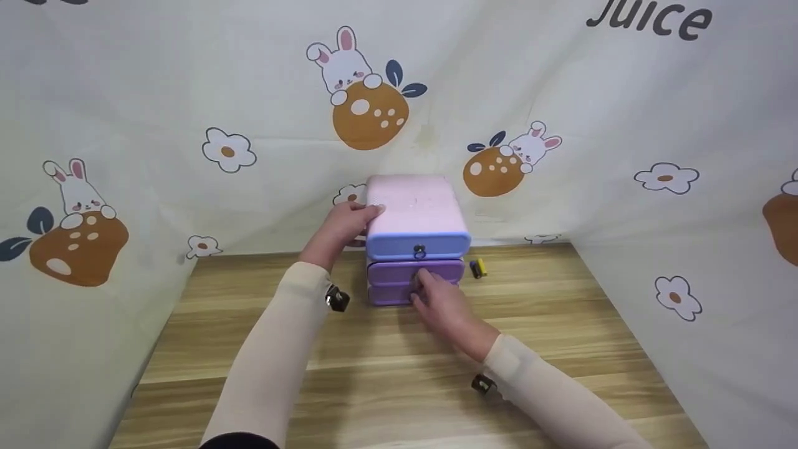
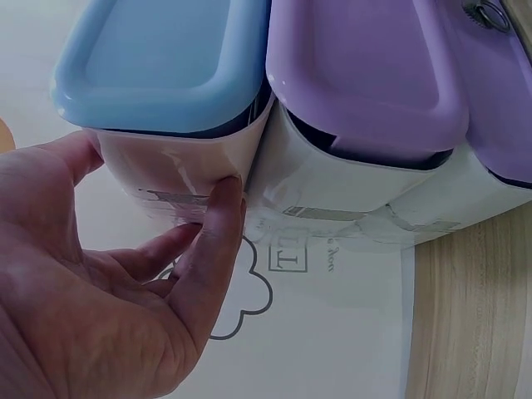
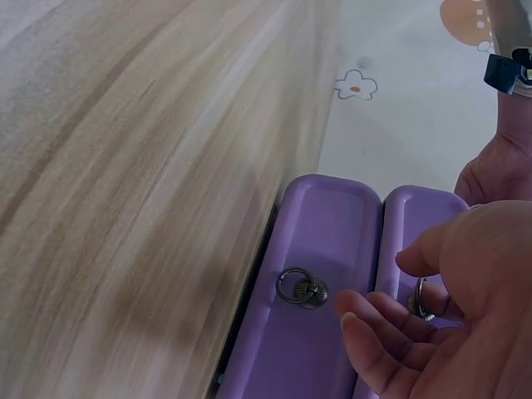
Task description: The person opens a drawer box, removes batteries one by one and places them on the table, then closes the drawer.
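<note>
A small three-tier drawer unit [image 1: 416, 202] stands against the back cloth, with a pink top tier and white lower tiers. Its top drawer [image 2: 174, 62] has a blue front; the middle drawer [image 2: 374, 75] and bottom drawer [image 3: 312, 224] are purple. A dark gap shows behind the middle front. My left hand [image 1: 346, 227] steadies the unit's upper left side, one digit over the top edge and fingers against the side wall. At the middle drawer, my right hand [image 1: 446, 302] has a finger hooked in the metal ring pull [image 3: 420, 299]. The bottom ring pull [image 3: 303, 287] hangs free.
A small yellow and dark item [image 1: 479, 268] lies on the wooden table [image 1: 374, 374] just right of the unit. Cloth walls [image 1: 280, 93] printed with rabbits and flowers enclose the table at the back and both sides.
</note>
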`<action>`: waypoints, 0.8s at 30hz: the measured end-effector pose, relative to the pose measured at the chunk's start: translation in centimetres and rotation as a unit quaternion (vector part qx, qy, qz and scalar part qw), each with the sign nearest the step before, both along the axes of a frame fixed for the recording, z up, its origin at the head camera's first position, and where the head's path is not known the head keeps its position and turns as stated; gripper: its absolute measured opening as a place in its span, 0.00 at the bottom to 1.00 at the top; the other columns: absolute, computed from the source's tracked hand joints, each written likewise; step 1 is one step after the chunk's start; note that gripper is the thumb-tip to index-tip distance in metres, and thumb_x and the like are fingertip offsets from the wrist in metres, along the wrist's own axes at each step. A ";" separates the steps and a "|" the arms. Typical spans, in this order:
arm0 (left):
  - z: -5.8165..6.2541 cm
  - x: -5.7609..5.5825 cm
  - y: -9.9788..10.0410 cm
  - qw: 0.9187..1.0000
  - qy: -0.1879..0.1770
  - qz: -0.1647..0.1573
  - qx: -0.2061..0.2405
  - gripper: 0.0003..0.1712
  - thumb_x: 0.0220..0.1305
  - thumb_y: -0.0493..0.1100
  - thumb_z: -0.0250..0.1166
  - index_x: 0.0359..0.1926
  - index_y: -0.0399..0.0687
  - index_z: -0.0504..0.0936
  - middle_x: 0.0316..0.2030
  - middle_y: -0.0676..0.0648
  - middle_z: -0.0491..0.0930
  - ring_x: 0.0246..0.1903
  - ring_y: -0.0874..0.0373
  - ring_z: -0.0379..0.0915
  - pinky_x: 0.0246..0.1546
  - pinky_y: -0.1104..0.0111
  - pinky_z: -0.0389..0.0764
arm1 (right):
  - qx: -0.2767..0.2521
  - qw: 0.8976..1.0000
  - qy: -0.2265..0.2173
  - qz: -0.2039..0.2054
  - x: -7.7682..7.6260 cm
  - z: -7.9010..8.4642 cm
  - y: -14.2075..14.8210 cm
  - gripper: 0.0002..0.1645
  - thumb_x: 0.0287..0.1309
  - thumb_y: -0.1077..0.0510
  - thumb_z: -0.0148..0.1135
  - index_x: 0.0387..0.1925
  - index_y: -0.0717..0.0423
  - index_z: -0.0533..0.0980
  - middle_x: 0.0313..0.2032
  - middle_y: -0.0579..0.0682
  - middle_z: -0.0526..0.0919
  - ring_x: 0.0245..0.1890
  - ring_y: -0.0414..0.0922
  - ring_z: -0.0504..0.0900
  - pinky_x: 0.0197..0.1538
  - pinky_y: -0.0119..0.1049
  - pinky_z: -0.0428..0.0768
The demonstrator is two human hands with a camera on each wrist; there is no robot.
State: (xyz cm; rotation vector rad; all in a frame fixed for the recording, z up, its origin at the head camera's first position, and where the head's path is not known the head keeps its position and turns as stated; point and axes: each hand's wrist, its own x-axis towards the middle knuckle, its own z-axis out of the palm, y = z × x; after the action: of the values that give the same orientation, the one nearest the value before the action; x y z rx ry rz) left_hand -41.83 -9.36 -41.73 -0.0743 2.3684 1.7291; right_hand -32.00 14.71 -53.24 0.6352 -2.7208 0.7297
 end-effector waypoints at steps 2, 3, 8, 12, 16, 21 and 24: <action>0.0 0.1 0.0 1.000 -0.001 0.001 0.003 0.44 0.77 0.61 0.68 0.78 0.34 0.71 0.59 0.38 0.84 0.53 0.47 0.86 0.56 0.52 0.88 | 0.000 1.000 0.007 0.001 0.0 -0.1 0.0 0.12 0.71 0.60 0.72 0.46 0.51 0.75 0.36 0.47 0.81 0.35 0.48 0.82 0.40 0.48 0.85; 0.1 0.1 -0.1 1.000 -0.001 0.002 0.004 0.44 0.77 0.61 0.68 0.77 0.34 0.72 0.58 0.39 0.84 0.53 0.47 0.86 0.56 0.52 0.88 | -0.002 1.000 0.011 0.002 0.0 -0.1 0.0 0.12 0.70 0.60 0.72 0.45 0.52 0.75 0.36 0.47 0.81 0.34 0.48 0.82 0.39 0.48 0.85; 0.1 0.2 0.0 1.000 -0.001 0.005 0.004 0.44 0.77 0.61 0.68 0.78 0.35 0.71 0.58 0.39 0.84 0.53 0.46 0.86 0.58 0.51 0.87 | -0.014 0.999 0.040 0.009 -0.1 -0.2 0.1 0.09 0.68 0.63 0.71 0.40 0.51 0.77 0.33 0.46 0.83 0.32 0.46 0.82 0.37 0.45 0.85; 0.0 0.2 0.0 1.000 -0.002 0.004 0.000 0.45 0.76 0.63 0.68 0.78 0.35 0.70 0.59 0.39 0.83 0.55 0.46 0.85 0.59 0.50 0.86 | -0.015 0.998 0.057 0.009 0.0 -0.2 0.2 0.09 0.64 0.63 0.72 0.37 0.49 0.78 0.30 0.44 0.83 0.30 0.44 0.81 0.34 0.42 0.83; 0.0 0.2 0.0 1.000 -0.005 0.003 0.001 0.47 0.75 0.64 0.68 0.79 0.36 0.70 0.60 0.40 0.82 0.56 0.47 0.84 0.60 0.52 0.85 | -0.008 0.998 0.063 0.006 0.2 -0.3 0.3 0.09 0.62 0.62 0.71 0.35 0.48 0.78 0.28 0.42 0.81 0.28 0.42 0.80 0.32 0.40 0.81; 0.0 0.2 -0.1 1.000 -0.008 0.003 0.002 0.48 0.75 0.65 0.68 0.79 0.36 0.69 0.61 0.40 0.82 0.58 0.48 0.84 0.60 0.52 0.85 | -0.009 0.998 0.062 0.001 0.5 -0.2 0.3 0.07 0.63 0.62 0.70 0.35 0.48 0.79 0.29 0.42 0.83 0.29 0.42 0.81 0.33 0.40 0.81; 0.0 0.1 -0.1 1.000 -0.009 0.001 -0.001 0.49 0.75 0.65 0.68 0.80 0.36 0.68 0.62 0.40 0.82 0.58 0.48 0.83 0.61 0.52 0.84 | -0.007 0.998 0.063 -0.002 0.7 -0.1 0.3 0.07 0.63 0.61 0.71 0.34 0.47 0.79 0.30 0.43 0.83 0.29 0.43 0.81 0.34 0.41 0.82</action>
State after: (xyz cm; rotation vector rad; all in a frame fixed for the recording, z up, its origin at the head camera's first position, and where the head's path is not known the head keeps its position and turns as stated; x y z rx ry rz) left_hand -41.69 -9.48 -41.75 -0.0930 2.3575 1.7207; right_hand -31.31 15.04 -53.36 0.6503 -2.5991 0.6845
